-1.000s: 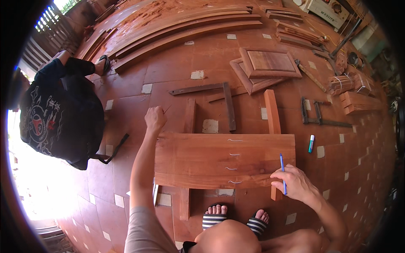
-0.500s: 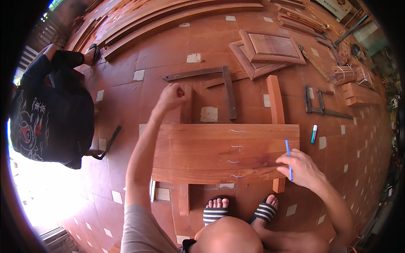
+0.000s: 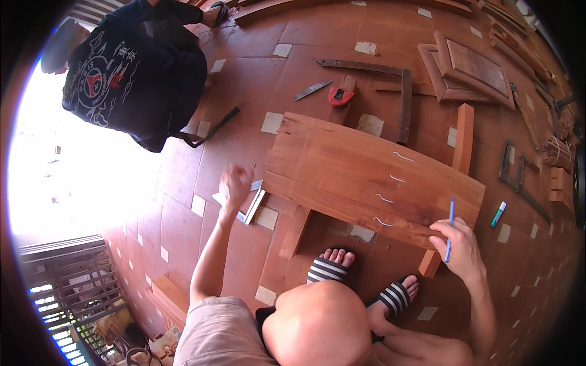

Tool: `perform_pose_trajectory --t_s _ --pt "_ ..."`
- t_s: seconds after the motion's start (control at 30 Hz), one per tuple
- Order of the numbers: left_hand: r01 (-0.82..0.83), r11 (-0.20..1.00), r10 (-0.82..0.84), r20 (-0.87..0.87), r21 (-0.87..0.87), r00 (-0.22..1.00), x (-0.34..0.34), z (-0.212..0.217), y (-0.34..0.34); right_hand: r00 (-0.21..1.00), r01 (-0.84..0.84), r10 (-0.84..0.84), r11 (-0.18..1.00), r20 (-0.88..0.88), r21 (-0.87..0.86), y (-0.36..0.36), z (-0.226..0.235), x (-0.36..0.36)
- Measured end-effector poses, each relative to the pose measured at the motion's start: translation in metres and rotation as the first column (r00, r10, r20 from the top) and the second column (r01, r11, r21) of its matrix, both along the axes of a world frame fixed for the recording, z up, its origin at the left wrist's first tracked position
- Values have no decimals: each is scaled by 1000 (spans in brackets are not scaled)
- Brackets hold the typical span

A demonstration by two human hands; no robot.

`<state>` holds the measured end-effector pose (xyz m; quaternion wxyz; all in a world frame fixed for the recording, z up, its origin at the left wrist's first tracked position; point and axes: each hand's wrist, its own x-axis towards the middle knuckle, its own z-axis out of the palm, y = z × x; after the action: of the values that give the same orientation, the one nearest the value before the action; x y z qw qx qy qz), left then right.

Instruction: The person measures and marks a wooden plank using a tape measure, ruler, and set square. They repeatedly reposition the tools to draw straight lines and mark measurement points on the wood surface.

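At the person's one o'clock, a broad reddish-brown wooden board (image 3: 348, 165) looks heavy, stiff, best gripped by both ends. At eleven, the left hand (image 3: 235, 185) has fingers too blurred to judge; at two, the right hand's (image 3: 465, 247) fingers pinch a slim blue pen (image 3: 452, 212).

One wide board (image 3: 342, 165) bears four pale marks (image 3: 397, 178); beneath it cross two bars (image 3: 464, 140); beyond it lie one red tape measure (image 3: 340, 96) and two panels (image 3: 476, 66).

White glare floods the view's left, dark fisheye edges bow, and the left grip (image 3: 235, 185) looks slightly blurred.
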<state>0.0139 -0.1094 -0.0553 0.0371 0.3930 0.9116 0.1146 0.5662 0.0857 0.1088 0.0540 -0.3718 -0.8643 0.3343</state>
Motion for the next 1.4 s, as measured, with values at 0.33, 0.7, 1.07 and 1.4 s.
perform_pose_trajectory --t_s 0.33,0.7,1.07,1.4 --pt "-149 982 149 -9 -116 989 22 25 -94 983 -147 144 989 -110 -21 20 -23 -33" --pt "-288 748 -604 793 598 77 193 226 144 842 152 52 932 -537 329 17 -22 -112" --pt "649 547 -798 564 528 214 270 147 161 540 697 -420 709 -729 108 30 1 0" --pt "992 68 -886 -463 -110 9 209 -40 61 306 901 -673 433 -674 -23 16 -19 96"
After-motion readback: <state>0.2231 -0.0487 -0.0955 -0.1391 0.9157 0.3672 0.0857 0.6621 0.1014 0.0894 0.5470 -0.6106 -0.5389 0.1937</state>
